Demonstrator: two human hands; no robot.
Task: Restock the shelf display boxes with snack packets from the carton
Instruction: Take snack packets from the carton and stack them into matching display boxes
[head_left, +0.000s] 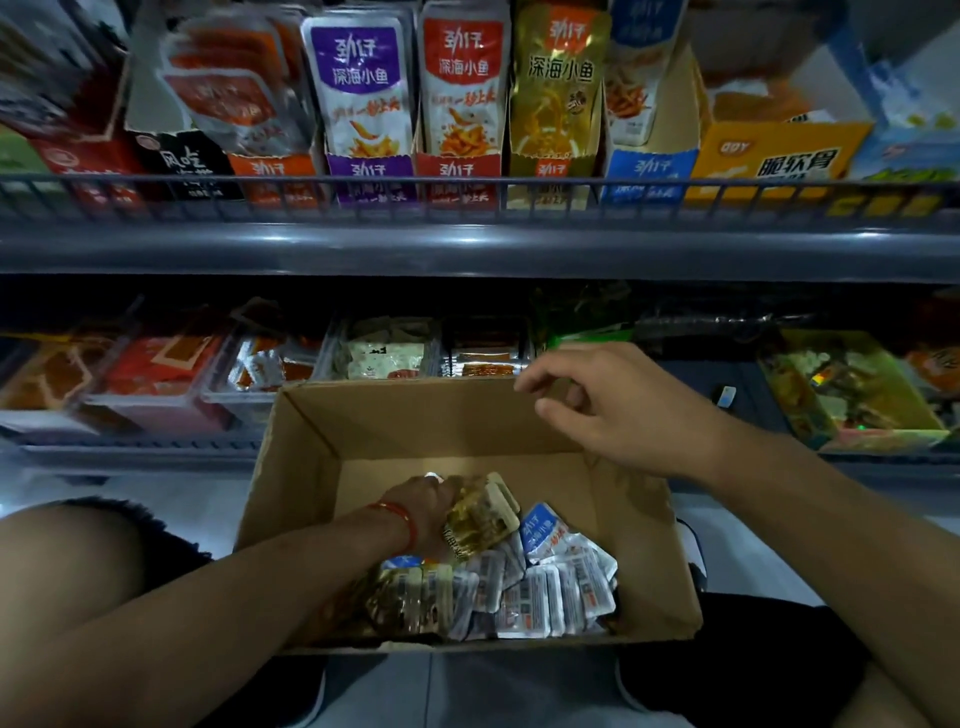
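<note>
An open brown carton (306, 467) sits in front of me, its near half filled with several small snack packets (540, 597), gold ones at left and blue-and-white ones at right. My left hand (423, 512), with a red band at the wrist, is down inside the carton and grips a bunch of gold packets (480, 517). My right hand (613, 410) hovers above the carton's far right corner, fingers loosely curled and holding nothing. On the upper shelf stands a row of display boxes: purple (371, 179), red (457, 176), gold (550, 163) and blue (649, 171).
A grey wire rail (467, 200) runs along the upper shelf's front edge. The lower shelf holds clear trays (249, 395) of packets at left and a gold-green box (852, 389) at right. An orange box (779, 156) stands far right on the upper shelf. My knees flank the carton.
</note>
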